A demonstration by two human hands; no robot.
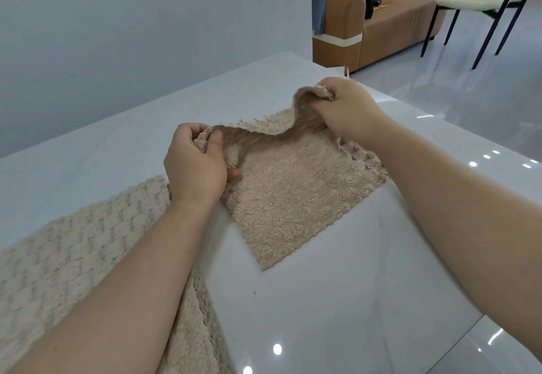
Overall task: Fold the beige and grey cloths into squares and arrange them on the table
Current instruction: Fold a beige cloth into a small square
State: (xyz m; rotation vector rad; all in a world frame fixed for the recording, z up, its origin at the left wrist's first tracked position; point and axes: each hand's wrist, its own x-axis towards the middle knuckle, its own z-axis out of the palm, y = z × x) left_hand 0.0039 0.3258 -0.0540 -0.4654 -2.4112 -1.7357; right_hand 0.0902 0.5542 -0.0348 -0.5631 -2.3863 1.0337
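The left hand has its fingers curled tight, with the thumb pinching one far corner of the beige cloth. The right hand clamps the other far corner in closed fingers, higher up at 1 o'clock. The raised edge between them runs from 9 toward 2 o'clock. The rest of the cloth lies flat mid-table, its near corner pointing to 6 o'clock. A second beige cloth lies at 8 o'clock under the left forearm.
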